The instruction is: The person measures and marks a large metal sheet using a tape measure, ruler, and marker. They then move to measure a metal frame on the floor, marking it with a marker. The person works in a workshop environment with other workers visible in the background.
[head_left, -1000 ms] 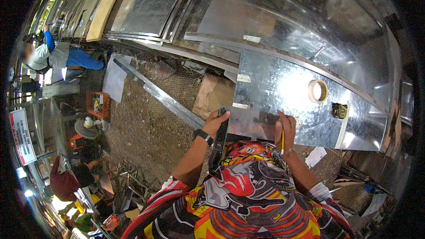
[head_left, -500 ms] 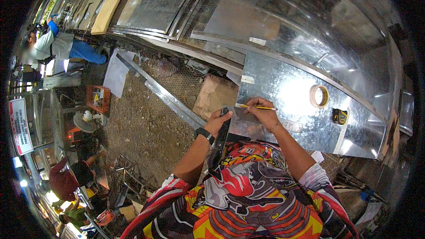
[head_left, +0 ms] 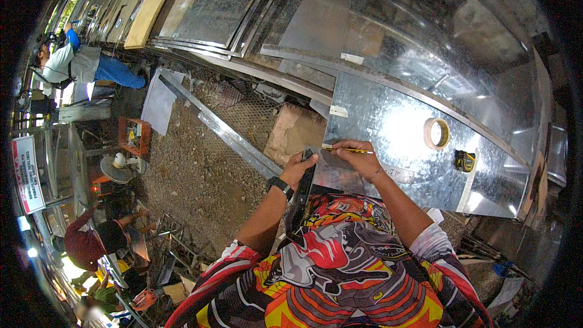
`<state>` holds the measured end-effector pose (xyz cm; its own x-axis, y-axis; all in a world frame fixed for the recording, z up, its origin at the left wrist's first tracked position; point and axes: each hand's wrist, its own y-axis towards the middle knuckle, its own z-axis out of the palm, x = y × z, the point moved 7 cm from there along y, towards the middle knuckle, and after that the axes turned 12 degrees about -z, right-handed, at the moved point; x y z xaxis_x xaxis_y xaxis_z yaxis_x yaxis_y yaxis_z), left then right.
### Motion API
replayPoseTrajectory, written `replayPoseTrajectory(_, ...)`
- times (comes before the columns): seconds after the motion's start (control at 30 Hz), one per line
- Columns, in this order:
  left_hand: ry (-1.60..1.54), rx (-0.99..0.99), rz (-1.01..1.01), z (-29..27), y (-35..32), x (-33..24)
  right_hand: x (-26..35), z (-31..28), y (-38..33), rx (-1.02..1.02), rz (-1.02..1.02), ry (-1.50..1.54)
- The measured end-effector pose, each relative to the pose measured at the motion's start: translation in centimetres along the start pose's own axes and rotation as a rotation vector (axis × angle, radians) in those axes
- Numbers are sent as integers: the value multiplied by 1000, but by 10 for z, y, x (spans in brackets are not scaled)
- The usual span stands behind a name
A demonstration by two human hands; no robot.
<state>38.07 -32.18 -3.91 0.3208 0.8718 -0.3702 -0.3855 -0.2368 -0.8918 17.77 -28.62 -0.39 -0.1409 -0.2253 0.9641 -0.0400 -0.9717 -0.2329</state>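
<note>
My left hand [head_left: 297,169] is closed round the upper end of a dark, narrow metal bar [head_left: 299,197], its thumb over the top. The bar runs down toward my body beside the near left edge of a shiny sheet of metal [head_left: 364,100]. Over that sheet's corner, my right hand [head_left: 359,157] pinches a yellow-and-black pencil [head_left: 365,152]. The pencil lies nearly flat across the fingers, one end pointing left toward the bar's top. A small pale bit shows at that end; whether the pencil touches the metal I cannot tell.
On the sheet sit a roll of tan tape [head_left: 429,135] and a yellow-black tape measure [head_left: 465,160]. A long metal strip [head_left: 267,165] slants over the gravel floor. An orange crate [head_left: 143,136] stands left. One person [head_left: 67,64] is far left; others work lower left.
My right hand has shifted slightly left and flattened, its fingers now stretched along the pencil. My left hand stays put. At lower left, a person in dark red has moved a little.
</note>
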Motion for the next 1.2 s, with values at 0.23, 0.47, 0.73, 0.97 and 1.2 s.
replayPoseTrajectory(0.23, 54, -1, 75, 5, -6, -9, 5, -11, -3, 8, -25, -97)
replayPoseTrajectory(0.47, 145, -107, 138, -2, 1, -9, 2, -32, -13, 5, -92, -189)
replayPoseTrajectory(0.73, 53, 5, 129, -6, 13, 2, 7, -28, -9, 64, -166, -439)
replayPoseTrajectory(0.97, 132, -97, 151, 5, -14, -20, -2, -42, -15, -91, -99, -262)
replayPoseTrajectory(1.2, 256, -410, 435, -6, -36, -15, 74, -74, -83, -237, -265, -738)
